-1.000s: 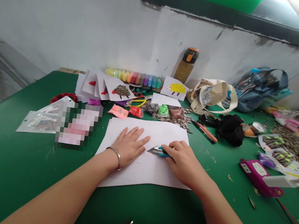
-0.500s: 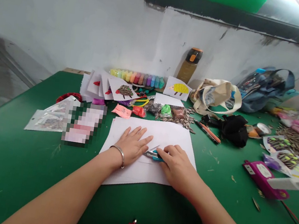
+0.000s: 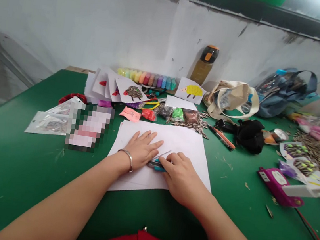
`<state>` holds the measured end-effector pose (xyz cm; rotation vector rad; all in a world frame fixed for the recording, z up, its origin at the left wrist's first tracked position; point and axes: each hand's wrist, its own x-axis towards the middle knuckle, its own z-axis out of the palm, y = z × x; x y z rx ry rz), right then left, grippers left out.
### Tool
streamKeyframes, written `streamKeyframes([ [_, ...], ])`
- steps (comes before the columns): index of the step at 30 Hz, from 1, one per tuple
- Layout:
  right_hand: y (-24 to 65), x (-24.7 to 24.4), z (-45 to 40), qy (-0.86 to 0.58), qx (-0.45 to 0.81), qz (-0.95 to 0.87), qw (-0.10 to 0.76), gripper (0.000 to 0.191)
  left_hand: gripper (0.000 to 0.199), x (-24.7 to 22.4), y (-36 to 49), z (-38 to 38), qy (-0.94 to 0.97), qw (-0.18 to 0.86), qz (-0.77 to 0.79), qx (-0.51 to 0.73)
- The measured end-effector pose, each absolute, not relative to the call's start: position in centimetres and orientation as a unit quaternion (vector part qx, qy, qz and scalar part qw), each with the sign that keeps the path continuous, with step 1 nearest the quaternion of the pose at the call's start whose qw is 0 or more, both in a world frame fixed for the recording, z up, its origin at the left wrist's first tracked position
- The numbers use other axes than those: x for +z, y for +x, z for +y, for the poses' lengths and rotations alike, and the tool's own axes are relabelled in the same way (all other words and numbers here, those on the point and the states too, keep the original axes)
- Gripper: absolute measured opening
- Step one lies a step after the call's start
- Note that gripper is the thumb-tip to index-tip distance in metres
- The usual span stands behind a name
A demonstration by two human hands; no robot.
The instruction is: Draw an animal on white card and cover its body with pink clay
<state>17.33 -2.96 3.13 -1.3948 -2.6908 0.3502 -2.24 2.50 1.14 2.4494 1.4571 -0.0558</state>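
White paper sheets (image 3: 187, 140) lie stacked on the green table in front of me. My left hand (image 3: 142, 149), with a silver bangle at its wrist, presses flat on the paper with fingers spread. In my right hand (image 3: 180, 175) is a utility knife (image 3: 158, 165) with blue and grey parts, held low against the sheet close to my left fingertips. A thin dark slanting line shows on the paper just beyond the knife. My right fingers partly cover the knife's handle.
Behind the paper are clay packets (image 3: 178, 115), sunflower seeds (image 3: 202, 128) and hedgehog picture cards (image 3: 134, 93). Pens (image 3: 223, 137), a black pouch (image 3: 249, 136) and a magenta device (image 3: 279, 186) lie to the right. Plastic packets (image 3: 51, 123) are at left; a bottle (image 3: 205, 64) stands by the wall.
My right hand and the knife have slid slightly left and nearer to me across the paper. My left hand stays flat on the sheet. The camera view has shifted a little.
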Motion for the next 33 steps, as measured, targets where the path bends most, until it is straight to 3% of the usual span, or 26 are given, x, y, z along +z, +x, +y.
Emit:
streamKeyframes([
  [19,14.7,4.0,-5.2,-0.378,0.165,-0.91,0.049,0.031,0.049,1.2,-2.4,3.0,0.852,0.158,0.499,-0.022],
  [24,17.9,5.3,-5.5,-0.369,0.208,-0.905,0.032,0.032,0.051,1.4,-2.4,3.0,0.851,0.161,0.498,-0.036],
  [28,23.6,4.9,-4.9,-0.484,0.227,-0.842,0.064,0.042,0.058,1.5,-2.4,2.8,0.857,0.15,0.492,-0.038],
  [33,27.5,2.8,-3.2,-0.684,0.12,-0.715,0.081,0.05,0.06,1.5,-2.3,2.4,0.863,0.125,0.488,-0.036],
])
